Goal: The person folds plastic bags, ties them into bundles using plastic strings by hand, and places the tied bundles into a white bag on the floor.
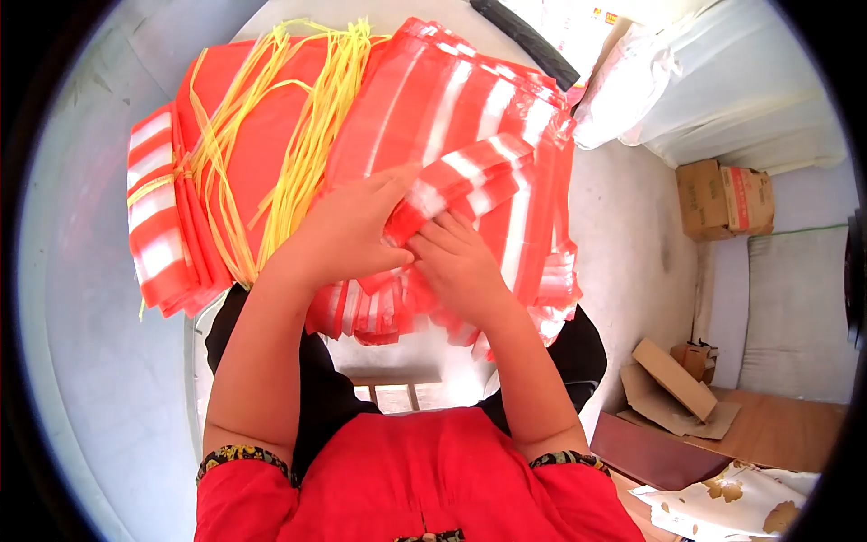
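Note:
A folded bundle of red-and-white striped plastic bags (483, 172) lies slantwise on top of a wide stack of the same bags (402, 108). My left hand (348, 230) is around the bundle's near left end, thumb below and fingers above, partly hidden by it. Against the bundle's lower edge, my right hand (459, 266) has its fingers curled onto the plastic. Yellow plastic ties (312, 149) lie in a loose bunch left of the stack, over plain red plastic. Further left is a rolled bundle of striped bags (155, 203) with a yellow tie round it.
A black roll (528, 41) lies at the far edge of the table, beside a white plastic bag (623, 90). Cardboard boxes (725, 199) stand against the back right wall. Flattened cardboard (673, 388) rests on a brown wooden surface (786, 429) at right.

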### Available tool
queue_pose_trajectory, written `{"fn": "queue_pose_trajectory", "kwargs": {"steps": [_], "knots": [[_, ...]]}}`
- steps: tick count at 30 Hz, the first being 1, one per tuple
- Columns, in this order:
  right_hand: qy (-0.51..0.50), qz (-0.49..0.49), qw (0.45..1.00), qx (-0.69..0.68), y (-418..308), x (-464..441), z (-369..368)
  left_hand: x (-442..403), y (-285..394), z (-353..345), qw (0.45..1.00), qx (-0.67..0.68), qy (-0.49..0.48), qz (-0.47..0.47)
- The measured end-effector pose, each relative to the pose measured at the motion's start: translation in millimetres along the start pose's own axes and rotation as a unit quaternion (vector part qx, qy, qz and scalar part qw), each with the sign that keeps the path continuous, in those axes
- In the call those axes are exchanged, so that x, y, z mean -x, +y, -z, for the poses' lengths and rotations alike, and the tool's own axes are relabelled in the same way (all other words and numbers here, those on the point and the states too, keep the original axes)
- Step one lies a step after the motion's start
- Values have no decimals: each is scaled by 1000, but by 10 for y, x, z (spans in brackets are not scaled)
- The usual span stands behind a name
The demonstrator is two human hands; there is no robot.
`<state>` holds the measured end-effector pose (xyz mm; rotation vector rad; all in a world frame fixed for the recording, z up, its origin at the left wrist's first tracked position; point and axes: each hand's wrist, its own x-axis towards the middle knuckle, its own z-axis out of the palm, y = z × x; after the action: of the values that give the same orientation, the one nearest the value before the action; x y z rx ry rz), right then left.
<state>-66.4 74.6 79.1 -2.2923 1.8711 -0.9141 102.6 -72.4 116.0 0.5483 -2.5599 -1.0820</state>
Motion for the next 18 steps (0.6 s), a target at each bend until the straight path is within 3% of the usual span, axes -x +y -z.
{"fn": "queue_pose_trajectory", "kwargs": {"steps": [6,12,15,18], "knots": [[-117,12,993,-8,172,-290,8,-127,-118,-52,999,11,-25,-27],[-61,40,997,1,359,-355,-25,-102,-209,-123,1000,3,-21,-5],[-113,-23,993,18,503,-325,11,-70,-269,-182,999,-22,-7,-32],[-44,-33,999,-5,667,-346,90,-75,-260,-211,996,-68,-14,-56]]}}
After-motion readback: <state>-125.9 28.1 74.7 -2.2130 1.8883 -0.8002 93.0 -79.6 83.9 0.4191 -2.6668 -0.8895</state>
